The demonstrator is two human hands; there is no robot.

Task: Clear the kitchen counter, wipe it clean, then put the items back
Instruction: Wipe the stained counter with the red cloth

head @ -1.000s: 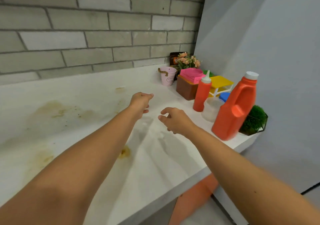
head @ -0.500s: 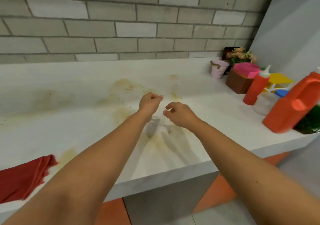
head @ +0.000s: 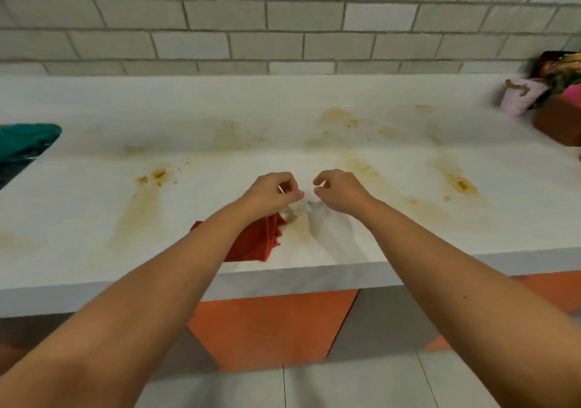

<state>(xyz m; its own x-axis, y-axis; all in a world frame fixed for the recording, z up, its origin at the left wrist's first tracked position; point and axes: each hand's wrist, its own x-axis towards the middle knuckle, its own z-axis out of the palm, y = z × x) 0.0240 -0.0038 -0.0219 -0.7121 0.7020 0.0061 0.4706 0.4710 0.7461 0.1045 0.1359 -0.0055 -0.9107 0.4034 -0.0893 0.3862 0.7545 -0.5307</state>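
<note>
Both bare forearms are stretched forward and angled inward, the left hand point(head: 272, 192) being held with fingers curled against the thumb and the right hand point(head: 341, 192) with fingers loosely bent, nothing being gripped by either.

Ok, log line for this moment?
stage: wipe not begun | counter: stained | left hand: curled, empty | right hand: loosely curled, empty | red cloth: on counter near front edge, not held
</note>
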